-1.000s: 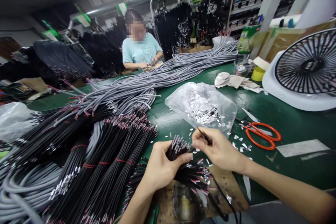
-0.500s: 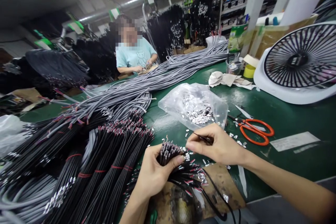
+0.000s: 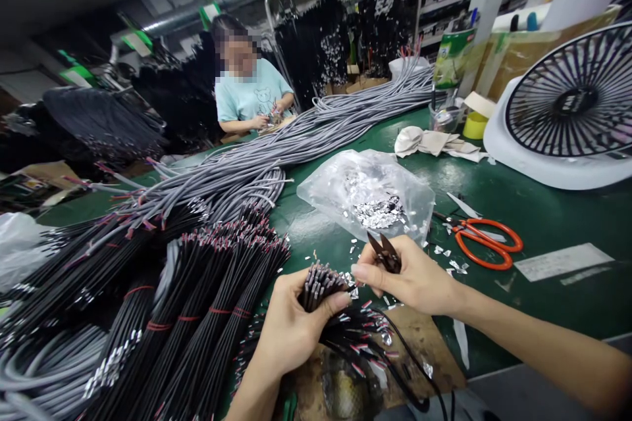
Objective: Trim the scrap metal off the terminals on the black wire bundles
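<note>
My left hand (image 3: 289, 322) is closed around a bundle of thin black cables (image 3: 320, 286), its cut ends pointing up, the thumb lying across the front. To its right, my right hand (image 3: 419, 279) grips small dark snips (image 3: 386, 254), their two blades apart and pointing up and left. Its thumb and fingertip meet close to the bundle, near a dark cable; whether they pinch it I cannot make out. Below the hands fan out more black cables (image 3: 353, 335) with red and white wire ends, over a brown board (image 3: 415, 342).
A clear plastic bag (image 3: 326, 187) holds silvery foil pieces, some scattered beside it. Orange-handled scissors (image 3: 486, 247) lie to the right, below a white fan (image 3: 528, 158). Tied black cable bundles (image 3: 197, 316) and long grey cables (image 3: 316, 128) cover the left and back. Across the table sits a person (image 3: 254, 95).
The snips in my right hand have turned so that both blades now show, pointing up. My left hand keeps its hold on the cable bundle. The view has shifted slightly.
</note>
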{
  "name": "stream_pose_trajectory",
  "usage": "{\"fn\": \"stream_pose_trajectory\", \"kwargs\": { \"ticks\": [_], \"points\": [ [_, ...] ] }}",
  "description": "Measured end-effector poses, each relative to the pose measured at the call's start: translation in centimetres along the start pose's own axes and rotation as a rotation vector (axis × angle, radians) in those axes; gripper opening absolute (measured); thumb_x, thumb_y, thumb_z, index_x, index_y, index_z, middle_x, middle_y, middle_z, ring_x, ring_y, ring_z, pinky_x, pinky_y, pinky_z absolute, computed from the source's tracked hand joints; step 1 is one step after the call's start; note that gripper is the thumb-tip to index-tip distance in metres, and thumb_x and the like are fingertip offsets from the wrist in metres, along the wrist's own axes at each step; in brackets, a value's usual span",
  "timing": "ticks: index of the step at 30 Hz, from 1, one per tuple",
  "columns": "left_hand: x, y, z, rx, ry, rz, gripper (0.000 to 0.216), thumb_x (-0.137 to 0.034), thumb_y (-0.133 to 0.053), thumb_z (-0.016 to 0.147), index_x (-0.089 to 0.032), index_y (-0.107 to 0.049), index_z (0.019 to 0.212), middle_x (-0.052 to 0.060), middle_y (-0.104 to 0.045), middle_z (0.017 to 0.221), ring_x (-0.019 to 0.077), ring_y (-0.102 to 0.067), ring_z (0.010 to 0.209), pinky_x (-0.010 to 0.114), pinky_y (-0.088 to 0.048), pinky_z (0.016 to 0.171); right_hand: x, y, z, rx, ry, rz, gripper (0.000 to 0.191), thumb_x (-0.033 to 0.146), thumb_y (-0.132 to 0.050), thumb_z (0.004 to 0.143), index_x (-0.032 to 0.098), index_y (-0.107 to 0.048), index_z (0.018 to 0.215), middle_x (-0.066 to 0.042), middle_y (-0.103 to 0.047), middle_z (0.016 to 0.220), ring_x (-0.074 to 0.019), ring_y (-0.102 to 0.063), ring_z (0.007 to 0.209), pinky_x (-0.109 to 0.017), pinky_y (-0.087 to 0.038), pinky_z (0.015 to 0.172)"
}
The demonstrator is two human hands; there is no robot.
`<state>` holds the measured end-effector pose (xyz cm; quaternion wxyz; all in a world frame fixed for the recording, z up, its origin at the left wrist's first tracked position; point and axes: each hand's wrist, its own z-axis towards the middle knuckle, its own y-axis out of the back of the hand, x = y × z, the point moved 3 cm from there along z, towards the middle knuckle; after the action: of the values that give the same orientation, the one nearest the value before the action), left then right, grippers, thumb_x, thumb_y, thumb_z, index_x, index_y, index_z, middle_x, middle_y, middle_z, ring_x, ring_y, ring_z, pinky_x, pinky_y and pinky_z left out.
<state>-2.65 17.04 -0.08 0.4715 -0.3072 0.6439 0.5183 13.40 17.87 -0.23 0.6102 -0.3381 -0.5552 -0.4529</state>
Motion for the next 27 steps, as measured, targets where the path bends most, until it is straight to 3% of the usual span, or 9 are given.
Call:
{"fn": "stream_pose_trajectory", "kwargs": {
  "ticks": [9, 14, 19, 21, 24, 27],
  "points": [
    [0.2, -0.1, 0.0, 0.039, 0.021, -0.036, 0.027, -0.034, -0.066, 0.07, -0.012, -0.054, 0.061, -0.002, -0.044, 0.056, 0.0092, -0.037, 0.053, 0.021, -0.03, 0.048, 0.0, -0.1, 0.0, -0.016, -0.006, 0.022, 0.028, 0.037, -0.065, 0.073, 0.014, -0.055, 0.059, 0.005, -0.047, 0.048, -0.0057, -0.04, 0.044, -0.019, -0.03, 0.041],
    [0.0, 0.2, 0.1, 0.001, 0.019, -0.024, 0.028, -0.035, -0.064, 0.073, -0.013, -0.052, 0.059, -0.002, -0.043, 0.055, 0.0091, -0.037, 0.052, 0.021, -0.031, 0.048, 0.2, -0.1, -0.2, -0.002, -0.032, 0.039, 0.029, 0.037, -0.068, 0.07, 0.014, -0.055, 0.058, 0.005, -0.046, 0.047, -0.0058, -0.039, 0.043, -0.02, -0.03, 0.04],
    [-0.1, 0.2, 0.0, -0.014, -0.015, 0.079, 0.025, -0.035, -0.062, 0.074, -0.013, -0.056, 0.065, 0.001, -0.053, 0.061, 0.013, -0.046, 0.059, 0.022, -0.036, 0.053, 0.0, -0.8, -0.6, 0.23, -0.029, 0.099, 0.03, 0.039, -0.062, 0.076, 0.014, -0.061, 0.06, 0.004, -0.05, 0.046, -0.0064, -0.045, 0.042, -0.019, -0.034, 0.042],
    [0.1, 0.2, -0.1, -0.005, -0.017, 0.099, 0.026, -0.036, -0.061, 0.075, -0.013, -0.056, 0.065, 0.001, -0.055, 0.062, 0.0135, -0.048, 0.059, 0.022, -0.037, 0.053, -0.4, -0.7, -0.4, 0.175, -0.035, 0.105, 0.03, 0.038, -0.06, 0.078, 0.014, -0.061, 0.059, 0.004, -0.05, 0.045, -0.0061, -0.045, 0.042, -0.019, -0.036, 0.044],
    [0.3, 0.0, -0.2, 0.013, -0.021, 0.126, 0.025, -0.036, -0.06, 0.076, -0.013, -0.058, 0.066, 0.001, -0.056, 0.061, 0.0131, -0.048, 0.057, 0.022, -0.037, 0.052, -0.7, -0.2, 0.0, -0.02, -0.069, 0.065, 0.025, 0.037, -0.07, 0.068, 0.014, -0.064, 0.07, 0.005, -0.049, 0.049, -0.0059, -0.043, 0.045, -0.019, -0.034, 0.042],
    [0.3, -0.3, -0.2, 0.038, -0.045, 0.196, 0.022, -0.033, -0.062, 0.074, -0.014, -0.057, 0.064, -0.001, -0.054, 0.059, 0.0125, -0.046, 0.056, 0.022, -0.034, 0.05, -0.8, -0.3, 0.0, -0.022, -0.07, 0.023, 0.029, 0.035, -0.074, 0.064, 0.013, -0.067, 0.081, 0.005, -0.05, 0.053, -0.0062, -0.041, 0.046, -0.019, -0.031, 0.042]
  ]
}}
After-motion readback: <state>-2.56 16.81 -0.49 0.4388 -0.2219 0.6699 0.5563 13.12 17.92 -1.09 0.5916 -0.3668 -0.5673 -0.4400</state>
